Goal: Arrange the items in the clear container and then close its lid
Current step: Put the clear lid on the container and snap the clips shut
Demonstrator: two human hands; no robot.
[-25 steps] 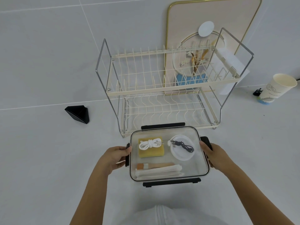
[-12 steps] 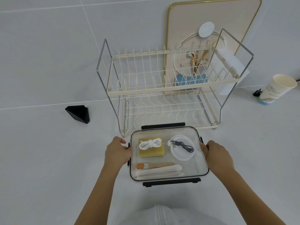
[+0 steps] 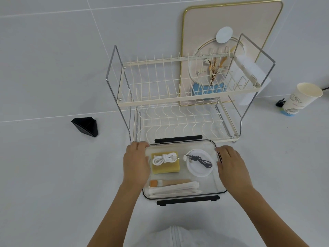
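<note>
White counter (image 3: 44, 175), dish rack (image 3: 178, 97), clear container (image 3: 204, 182), black wedge (image 3: 86, 126), paper cup (image 3: 300, 98)

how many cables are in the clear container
2: a coiled white cable lying on the yellow sponge at the left, and a black cable on the white round dish at the right.

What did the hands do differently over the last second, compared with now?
Both hands rose from the side clasps onto the lid: the left hand now lies flat over the left edge of the clear container, the right hand over its right edge. The container, its contents and the dish rack stayed put.
</note>
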